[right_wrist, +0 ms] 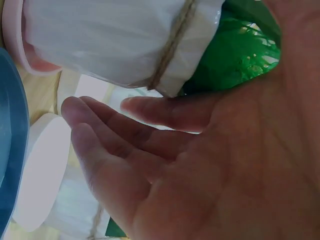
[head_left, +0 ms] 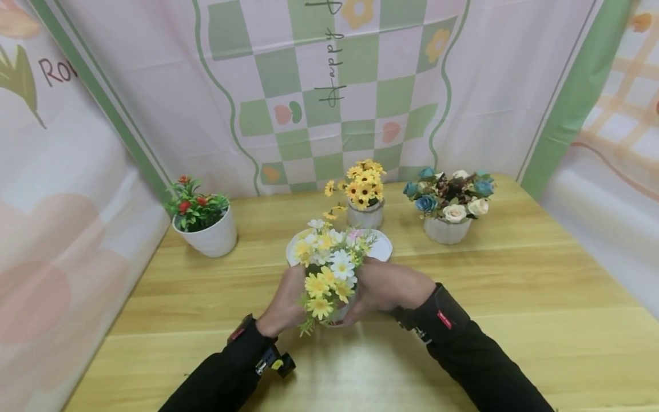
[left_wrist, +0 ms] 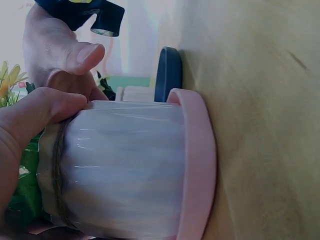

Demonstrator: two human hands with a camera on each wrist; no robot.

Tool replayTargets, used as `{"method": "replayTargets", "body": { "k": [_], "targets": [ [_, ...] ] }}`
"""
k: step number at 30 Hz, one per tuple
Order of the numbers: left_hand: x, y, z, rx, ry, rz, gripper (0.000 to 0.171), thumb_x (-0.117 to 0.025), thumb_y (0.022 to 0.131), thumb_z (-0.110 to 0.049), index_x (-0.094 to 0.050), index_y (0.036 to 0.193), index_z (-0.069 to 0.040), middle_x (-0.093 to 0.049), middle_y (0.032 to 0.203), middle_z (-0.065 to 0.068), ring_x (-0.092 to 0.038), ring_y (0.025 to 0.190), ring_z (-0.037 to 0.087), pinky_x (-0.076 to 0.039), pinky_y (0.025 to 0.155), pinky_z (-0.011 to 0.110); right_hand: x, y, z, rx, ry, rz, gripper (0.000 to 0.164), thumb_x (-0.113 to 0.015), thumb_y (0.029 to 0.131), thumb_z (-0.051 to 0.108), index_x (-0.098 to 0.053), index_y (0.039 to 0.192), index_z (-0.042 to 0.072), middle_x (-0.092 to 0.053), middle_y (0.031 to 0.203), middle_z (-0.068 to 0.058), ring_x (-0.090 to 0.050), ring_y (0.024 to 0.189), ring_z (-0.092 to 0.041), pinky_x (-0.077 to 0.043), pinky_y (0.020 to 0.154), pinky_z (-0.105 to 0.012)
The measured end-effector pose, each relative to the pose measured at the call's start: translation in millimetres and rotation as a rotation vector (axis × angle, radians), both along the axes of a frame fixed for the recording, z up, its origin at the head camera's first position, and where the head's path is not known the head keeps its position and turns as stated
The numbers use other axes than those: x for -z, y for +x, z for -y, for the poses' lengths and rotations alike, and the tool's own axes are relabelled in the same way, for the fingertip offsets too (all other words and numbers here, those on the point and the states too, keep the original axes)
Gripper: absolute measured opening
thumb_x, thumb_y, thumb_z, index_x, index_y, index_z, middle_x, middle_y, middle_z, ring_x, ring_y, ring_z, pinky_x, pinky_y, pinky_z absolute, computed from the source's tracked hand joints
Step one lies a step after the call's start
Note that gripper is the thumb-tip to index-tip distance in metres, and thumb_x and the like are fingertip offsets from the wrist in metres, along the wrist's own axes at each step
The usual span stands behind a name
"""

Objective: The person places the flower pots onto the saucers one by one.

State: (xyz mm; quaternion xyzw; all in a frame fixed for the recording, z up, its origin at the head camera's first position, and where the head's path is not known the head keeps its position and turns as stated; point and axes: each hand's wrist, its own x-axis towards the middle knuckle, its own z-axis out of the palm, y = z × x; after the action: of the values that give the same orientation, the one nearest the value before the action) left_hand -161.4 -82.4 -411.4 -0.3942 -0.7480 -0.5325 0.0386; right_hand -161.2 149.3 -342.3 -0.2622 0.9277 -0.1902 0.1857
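Note:
A light grey flower pot (left_wrist: 125, 170) with twine tied round its upper part holds yellow and white daisies (head_left: 329, 274). Its base sits inside a pink saucer (left_wrist: 197, 160) on the wooden table. My left hand (head_left: 287, 300) grips the pot near its rim, with the thumb over the twine end. My right hand (right_wrist: 185, 160) is on the opposite side, palm toward the pot and fingers loosely extended, one fingertip right at the pot's rim. In the head view the daisies hide part of both hands and most of the pot.
Behind the pot stand white saucers (head_left: 382, 246) and a blue saucer (right_wrist: 12, 145). Farther back are a pot of yellow flowers (head_left: 365, 214), a pot of blue and cream roses (head_left: 447, 229) and, at left, a white pot with red flowers (head_left: 213, 234). Printed curtains (head_left: 340, 103) enclose the table.

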Motion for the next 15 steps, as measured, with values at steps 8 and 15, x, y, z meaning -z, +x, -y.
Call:
{"method": "replayTargets", "body": {
  "k": [8, 15],
  "targets": [
    [1.9, 1.2, -1.2, -0.018, -0.018, -0.047, 0.028, -0.063, 0.101, -0.004, -0.066, 0.129, -0.003, -0.078, 0.107, 0.012, -0.073, 0.104, 0.012, -0.062, 0.093, 0.029, 3.9, 2.9, 1.3, -0.012, -0.019, -0.029, 0.045, -0.095, 0.071, 0.051, -0.081, 0.09, 0.013, -0.076, 0.077, 0.005, -0.064, 0.065, -0.006, -0.06, 0.071, -0.029],
    [2.5, 3.7, -1.9, -0.052, -0.044, -0.091, 0.022, -0.06, 0.104, -0.006, -0.064, 0.124, 0.001, -0.074, 0.097, 0.014, -0.071, 0.098, 0.012, -0.06, 0.09, 0.024, 7.5, 6.0, 3.8, 0.009, -0.045, -0.035, 0.075, -0.096, 0.07, 0.048, -0.069, 0.13, 0.011, -0.077, 0.11, -0.004, -0.071, 0.09, -0.014, -0.06, 0.093, -0.037]
  ]
}}
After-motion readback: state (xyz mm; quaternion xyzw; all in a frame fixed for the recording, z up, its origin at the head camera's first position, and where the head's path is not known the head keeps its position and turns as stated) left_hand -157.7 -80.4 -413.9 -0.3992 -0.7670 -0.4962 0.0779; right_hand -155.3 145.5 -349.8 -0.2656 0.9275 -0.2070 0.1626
